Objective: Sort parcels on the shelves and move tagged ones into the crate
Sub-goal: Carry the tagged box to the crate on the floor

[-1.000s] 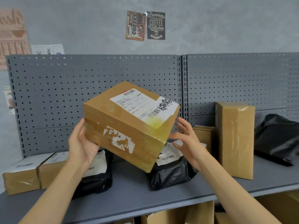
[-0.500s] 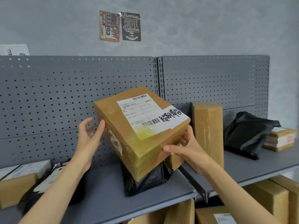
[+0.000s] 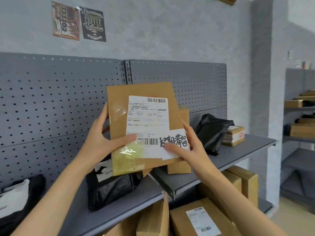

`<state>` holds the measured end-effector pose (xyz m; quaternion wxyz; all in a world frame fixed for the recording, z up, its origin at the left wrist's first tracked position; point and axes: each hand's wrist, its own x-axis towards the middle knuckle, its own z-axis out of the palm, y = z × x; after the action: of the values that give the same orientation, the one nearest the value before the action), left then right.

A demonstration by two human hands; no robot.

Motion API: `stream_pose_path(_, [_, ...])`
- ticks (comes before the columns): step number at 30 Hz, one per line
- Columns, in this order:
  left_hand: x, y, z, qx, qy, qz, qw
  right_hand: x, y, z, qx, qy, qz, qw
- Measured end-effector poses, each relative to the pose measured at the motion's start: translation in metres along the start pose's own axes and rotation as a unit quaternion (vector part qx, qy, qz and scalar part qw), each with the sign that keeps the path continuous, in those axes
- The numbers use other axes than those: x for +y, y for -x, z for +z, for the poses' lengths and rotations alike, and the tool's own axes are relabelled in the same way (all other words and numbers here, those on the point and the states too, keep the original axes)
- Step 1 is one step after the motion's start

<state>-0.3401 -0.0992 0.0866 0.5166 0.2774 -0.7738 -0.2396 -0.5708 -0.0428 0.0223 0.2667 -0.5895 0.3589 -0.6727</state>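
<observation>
I hold a brown cardboard box (image 3: 119,99) up in front of the pegboard, its labelled face turned toward me. A white shipping label (image 3: 147,116) with barcodes covers that face, and a white tag with black handwritten characters (image 3: 173,142) sticks out at its lower right. My left hand (image 3: 102,138) grips the box's left edge, thumb across the label's bottom. My right hand (image 3: 190,147) grips the lower right corner, thumb on the tag. No crate is in view.
On the grey shelf (image 3: 238,154) lie a black poly bag (image 3: 110,188) below the box, an upright carton (image 3: 180,166) behind it, another black bag (image 3: 211,132) and a small taped box (image 3: 233,135) to the right. More cartons (image 3: 201,220) sit on the shelf beneath.
I have tipped the box upright so its labelled face points at me, and both hands have shifted onto its front edges. My view has swung further right along the shelf.
</observation>
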Motion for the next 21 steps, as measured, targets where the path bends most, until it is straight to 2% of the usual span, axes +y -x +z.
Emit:
stream_pose_path(14, [0.115, 0.043, 0.072, -0.129, -0.031, 0.103, 0.986, -0.091, 0.148, -0.056, 0.201, 0.068, 0.019, 0.977])
stream_pose_path(21, [0.194, 0.087, 0.147, -0.245, 0.070, 0.152, 0.955, -0.172, 0.259, -0.105, 0.311, 0.133, 0.002, 0.941])
